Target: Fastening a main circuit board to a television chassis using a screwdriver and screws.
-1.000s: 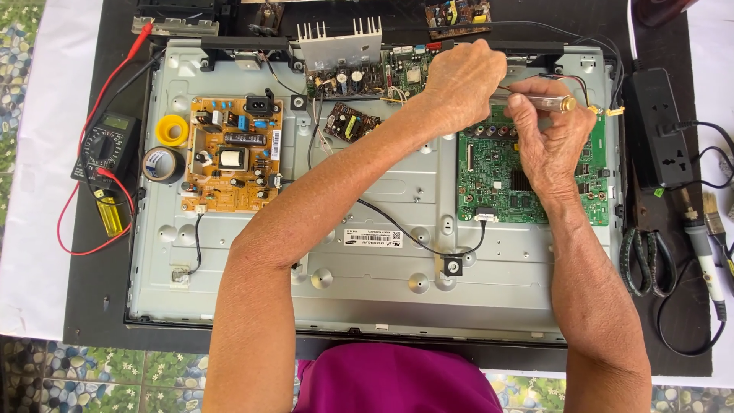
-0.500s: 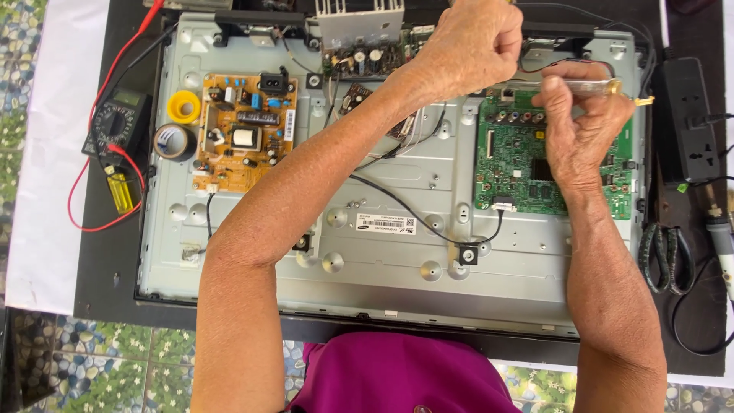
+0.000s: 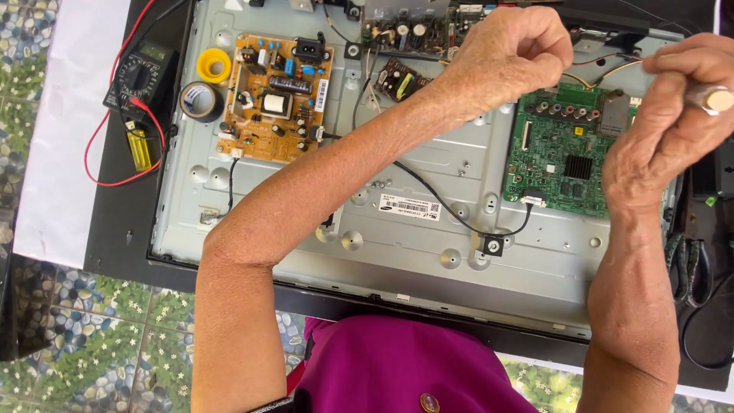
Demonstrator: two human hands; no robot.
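Observation:
A grey metal television back panel (image 3: pixel 428 252) lies on the table, carrying a green main board (image 3: pixel 562 164) and an orange-brown power board (image 3: pixel 275 95). My left hand (image 3: pixel 512 53) is closed in a fist above the panel's top middle, and thin yellow and red wires (image 3: pixel 600 70) run out of its fingers to the right. My right hand (image 3: pixel 661 134) hovers over the right edge of the green board. It grips a tool handle with a round pale end (image 3: pixel 717 99); the tool's tip is hidden.
A black multimeter (image 3: pixel 141 76) with red leads and a yellow part lies left of the panel. A yellow tape roll (image 3: pixel 214 65) and a dark tape roll (image 3: pixel 200 99) sit beside the power board. Pliers (image 3: pixel 692 264) and cables lie at the right. A black wire (image 3: pixel 451 214) crosses the panel.
The view has closed in and shifted left. My right hand has moved right and up toward the frame edge with the tool. My left hand stays clenched at the panel's top.

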